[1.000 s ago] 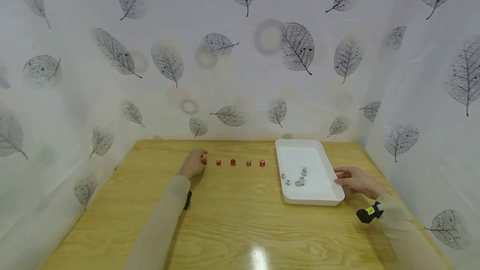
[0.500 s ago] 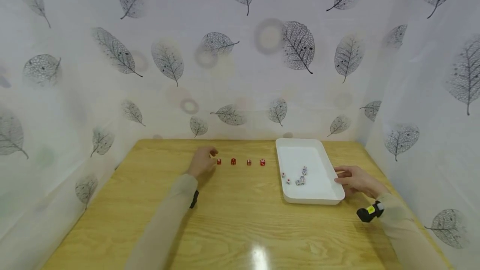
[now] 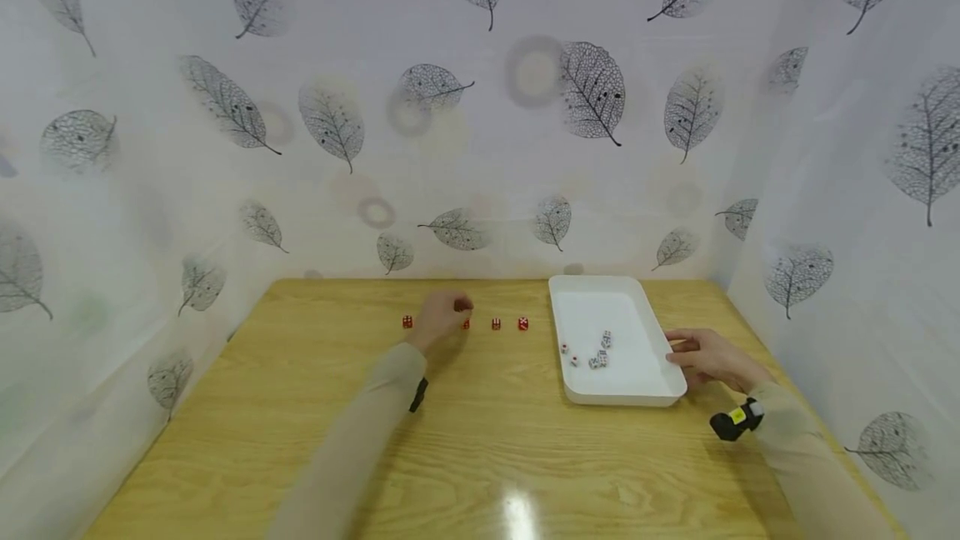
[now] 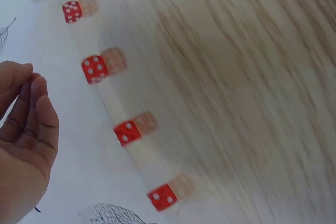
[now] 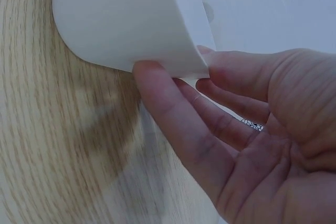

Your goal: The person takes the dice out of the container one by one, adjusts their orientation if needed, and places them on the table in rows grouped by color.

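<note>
My left hand (image 3: 441, 319) hovers over a row of small red dice on the table, fingers loosely curled and holding nothing. The leftmost die (image 3: 407, 322) and the rightmost die (image 3: 523, 323) show on either side of it; one die is hidden behind the hand in the head view. From the left wrist, the whole row appears, with a middle die (image 4: 94, 69) beside the fingertips (image 4: 48, 109). At the right, my right hand (image 3: 716, 359) pinches the edge of a white tray (image 5: 115, 24), thumb on the rim and fingers against the outer side.
Several white dice (image 3: 603, 358) lie in the tray's near left part. The wooden table (image 3: 465, 440) ends at a leaf-printed white curtain (image 3: 480, 157) behind and at both sides.
My left hand has moved right along the red dice, uncovering the leftmost one and covering another. The dice stay where they were. My right hand keeps its hold on the tray.
</note>
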`<state>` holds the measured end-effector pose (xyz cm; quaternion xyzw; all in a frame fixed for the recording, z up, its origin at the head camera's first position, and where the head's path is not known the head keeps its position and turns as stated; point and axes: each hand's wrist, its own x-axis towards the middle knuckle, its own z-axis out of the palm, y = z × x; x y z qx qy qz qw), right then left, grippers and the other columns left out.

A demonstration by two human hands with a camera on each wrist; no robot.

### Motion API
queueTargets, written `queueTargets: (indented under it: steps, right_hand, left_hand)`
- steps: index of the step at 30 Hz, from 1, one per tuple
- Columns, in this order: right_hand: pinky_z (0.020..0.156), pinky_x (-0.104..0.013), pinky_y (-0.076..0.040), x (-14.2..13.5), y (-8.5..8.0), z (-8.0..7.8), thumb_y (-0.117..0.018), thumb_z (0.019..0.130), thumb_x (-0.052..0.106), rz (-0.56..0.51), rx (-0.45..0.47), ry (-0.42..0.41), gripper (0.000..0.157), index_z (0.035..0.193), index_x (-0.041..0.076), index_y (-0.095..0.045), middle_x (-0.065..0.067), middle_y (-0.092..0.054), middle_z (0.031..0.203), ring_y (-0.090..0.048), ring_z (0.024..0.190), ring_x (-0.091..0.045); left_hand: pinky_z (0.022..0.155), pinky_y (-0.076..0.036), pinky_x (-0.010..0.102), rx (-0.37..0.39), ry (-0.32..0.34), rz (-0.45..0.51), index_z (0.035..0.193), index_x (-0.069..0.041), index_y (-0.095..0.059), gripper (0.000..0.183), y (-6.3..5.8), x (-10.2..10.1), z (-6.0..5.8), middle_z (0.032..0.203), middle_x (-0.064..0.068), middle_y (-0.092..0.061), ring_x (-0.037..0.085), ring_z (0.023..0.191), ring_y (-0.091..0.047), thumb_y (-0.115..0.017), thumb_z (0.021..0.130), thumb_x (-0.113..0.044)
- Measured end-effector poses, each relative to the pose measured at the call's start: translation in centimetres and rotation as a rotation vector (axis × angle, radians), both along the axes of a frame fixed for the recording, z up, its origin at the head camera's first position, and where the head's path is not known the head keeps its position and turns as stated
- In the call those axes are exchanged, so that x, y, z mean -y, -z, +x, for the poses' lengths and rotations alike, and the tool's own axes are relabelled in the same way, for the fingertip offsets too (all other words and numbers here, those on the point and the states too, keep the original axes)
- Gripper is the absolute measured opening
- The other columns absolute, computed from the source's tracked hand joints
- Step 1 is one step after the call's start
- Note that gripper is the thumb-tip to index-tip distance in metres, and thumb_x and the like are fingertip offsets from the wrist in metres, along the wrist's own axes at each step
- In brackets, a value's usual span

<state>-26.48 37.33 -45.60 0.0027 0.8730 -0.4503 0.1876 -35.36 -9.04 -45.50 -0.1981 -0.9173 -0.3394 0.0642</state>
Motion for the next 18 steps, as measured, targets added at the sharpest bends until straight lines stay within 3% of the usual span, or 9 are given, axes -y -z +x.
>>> queueTargets:
  steps: [6,18]
  right_hand:
    - [0.073,-0.038,-0.059,0.2,0.0,-0.2,-0.06,0.098,0.02,0.02,0.023,0.021,0.067,0.15,-0.007,-0.026,-0.039,-0.038,0.142,-0.066,0.098,-0.02]
    - [0.072,-0.037,-0.059,0.1,0.2,-0.3,-0.058,0.098,0.017,0.014,0.012,0.021,0.065,0.15,-0.007,-0.026,-0.038,-0.04,0.14,-0.067,0.095,-0.019]
  left_hand:
    - [0.081,-0.055,0.034,-0.002,0.085,-0.053,0.1,0.0,-0.073,0.014,0.2,-1.6,0.1,0.095,0.008,-0.072,0.021,0.088,-0.066,-0.066,0.089,-0.006]
    - [0.08,-0.055,0.032,-0.027,0.145,-0.09,0.098,-0.003,-0.074,0.013,-0.7,-4.8,0.6,0.094,0.006,-0.072,0.018,0.087,-0.066,-0.064,0.092,-0.008]
